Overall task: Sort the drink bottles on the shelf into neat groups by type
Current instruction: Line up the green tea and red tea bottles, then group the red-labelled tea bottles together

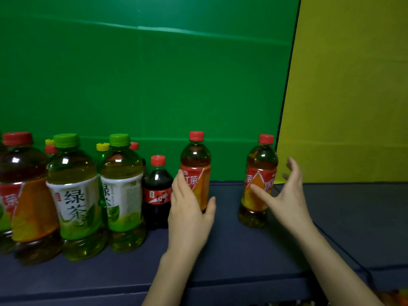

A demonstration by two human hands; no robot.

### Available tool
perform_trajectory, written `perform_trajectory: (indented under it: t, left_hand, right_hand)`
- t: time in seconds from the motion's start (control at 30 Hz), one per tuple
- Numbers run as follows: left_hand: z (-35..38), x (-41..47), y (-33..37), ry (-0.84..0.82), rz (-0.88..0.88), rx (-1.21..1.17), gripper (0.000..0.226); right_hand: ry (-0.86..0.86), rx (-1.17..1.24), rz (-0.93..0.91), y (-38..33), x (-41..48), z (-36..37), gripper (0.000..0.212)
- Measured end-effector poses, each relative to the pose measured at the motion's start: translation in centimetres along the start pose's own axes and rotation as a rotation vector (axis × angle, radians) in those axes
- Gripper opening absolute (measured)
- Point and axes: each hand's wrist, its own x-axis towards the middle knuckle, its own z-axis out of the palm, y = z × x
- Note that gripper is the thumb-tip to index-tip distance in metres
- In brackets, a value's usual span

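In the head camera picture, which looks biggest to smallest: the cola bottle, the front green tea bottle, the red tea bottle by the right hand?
1. Front green tea bottle, but it stands nearer the camera, so its true size is unsure.
2. Red tea bottle by the right hand.
3. Cola bottle, plainly shortest.

Far wall: a green backdrop (154, 74) spanning left to centre, crossed by pale horizontal fold creases (176, 29) near the top and again low down. Right: a yellow panel (353, 85), meeting the green along a dark slanted edge (289, 85). Near: a dark blue shelf (242, 261) with a seam along its front and a diagonal seam at right. Lighting is dim and even.
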Motion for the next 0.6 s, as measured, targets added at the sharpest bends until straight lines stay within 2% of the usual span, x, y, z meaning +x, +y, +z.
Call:
perform_trajectory:
  t: [0.1, 0.17, 0.3, 0.47, 0.6]
  left_hand:
    - [0.8, 1.2, -0.4, -0.046, -0.138, -0.038, 0.089]
    - [1.3, 1.9, -1.0, -0.054, -0.21, -0.076, 0.084]
    - [1.8, 1.9, -1.4, 0.001, -0.233, -0.091, 0.065]
    - [1.7, 0.9, -0.5, 0.134, -0.197, 0.019, 0.057]
    - [1.2, -0.7, 0.2, 0.209, -0.178, 0.006, 0.054]
  right_hand:
    - [-0.197, 0.119, 0.121, 1.5, 0.3, 0.9, 0.109]
    - [-0.266, 0.151, 0.161, 2.3, 0.2, 1.8, 0.105]
    - [-0.298, 0.159, 0.163, 3.5, 0.3, 2.5, 0.086]
    - [-0.283, 0.19, 0.105, 4.1, 0.1, 1.9, 0.075]
    - [-0.302, 0.201, 0.038, 3.6, -0.8, 1.2, 0.064]
